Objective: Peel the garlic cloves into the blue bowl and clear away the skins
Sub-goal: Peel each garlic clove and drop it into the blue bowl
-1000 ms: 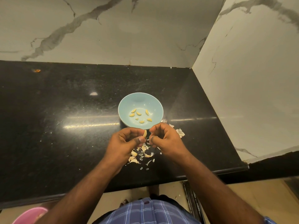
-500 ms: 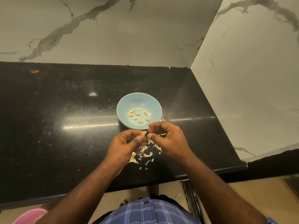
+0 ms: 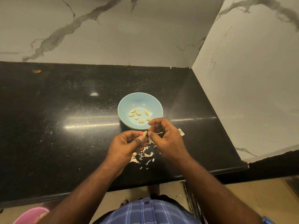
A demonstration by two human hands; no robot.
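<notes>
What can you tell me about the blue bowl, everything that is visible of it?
The blue bowl is round, pale blue and glossy, perhaps ceramic or plastic. It stands upright on the black counter, near the corner of the marble walls. Inside lie seven small yellowish peeled cloves, loose on its bottom. The right hand covers part of its near rim; whether it touches the rim cannot be told. Papery skins lie on the counter in front of it.

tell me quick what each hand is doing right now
Left hand: pinching a garlic clove in its fingers.
Right hand: fingers curled, picking at the clove's tip.
</notes>
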